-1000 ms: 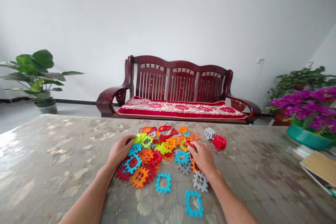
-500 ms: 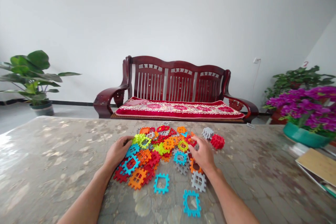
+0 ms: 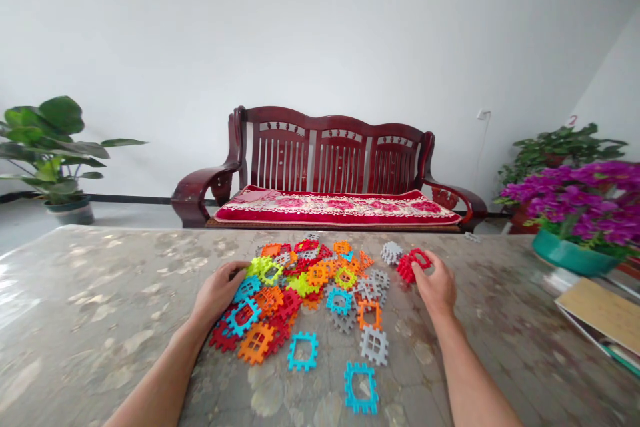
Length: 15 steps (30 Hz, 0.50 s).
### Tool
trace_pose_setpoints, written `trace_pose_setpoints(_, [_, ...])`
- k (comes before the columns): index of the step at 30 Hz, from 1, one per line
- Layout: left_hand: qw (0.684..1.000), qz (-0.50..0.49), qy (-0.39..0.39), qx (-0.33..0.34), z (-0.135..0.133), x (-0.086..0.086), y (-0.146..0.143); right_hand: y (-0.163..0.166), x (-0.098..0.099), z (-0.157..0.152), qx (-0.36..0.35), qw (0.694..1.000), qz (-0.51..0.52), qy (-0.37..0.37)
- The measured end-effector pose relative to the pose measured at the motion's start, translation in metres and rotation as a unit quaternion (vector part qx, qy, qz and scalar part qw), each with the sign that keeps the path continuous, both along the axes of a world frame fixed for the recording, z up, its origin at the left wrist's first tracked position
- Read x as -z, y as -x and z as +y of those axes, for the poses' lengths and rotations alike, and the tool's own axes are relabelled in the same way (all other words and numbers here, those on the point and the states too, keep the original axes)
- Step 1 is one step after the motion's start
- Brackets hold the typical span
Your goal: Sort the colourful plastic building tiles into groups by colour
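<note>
My tabletop (image 3: 100,293) is a glossy, marbled grey-beige. Straight ahead at twelve o'clock lies a heap of coloured waffle tiles (image 3: 300,280), with two loose blue frames (image 3: 361,387) nearer me. At two o'clock stands a teal flower bowl (image 3: 565,255); at three o'clock, stacked books (image 3: 603,317).

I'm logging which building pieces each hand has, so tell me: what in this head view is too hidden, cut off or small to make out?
- Left hand: its fingertips lie on the heap of coloured plastic window-shaped tiles; the hand hides any grip.
- Right hand: touches the red plastic tile cluster; a closed grip cannot be told.
- Tan book: cut off by the right edge.
- Small grey tile cluster: its piece count is too small to tell.
</note>
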State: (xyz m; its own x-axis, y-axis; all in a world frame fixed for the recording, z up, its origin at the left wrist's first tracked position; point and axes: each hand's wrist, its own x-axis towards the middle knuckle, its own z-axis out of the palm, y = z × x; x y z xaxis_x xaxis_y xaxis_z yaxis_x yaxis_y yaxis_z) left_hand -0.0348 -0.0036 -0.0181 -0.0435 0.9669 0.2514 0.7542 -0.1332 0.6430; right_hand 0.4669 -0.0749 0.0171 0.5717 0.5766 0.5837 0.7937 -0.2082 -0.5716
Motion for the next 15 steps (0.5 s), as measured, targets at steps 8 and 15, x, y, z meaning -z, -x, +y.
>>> trace_pose_setpoints(8, [1.0,0.003,0.008,0.001,0.003,0.004,0.003,-0.005,0.007,0.005,-0.013,1.0,0.019,0.014])
trace_pose_setpoints(15, [1.0,-0.009,0.009,0.001,0.003,0.003,0.003,-0.01,0.019,0.011,-0.062,0.995,-0.007,0.075])
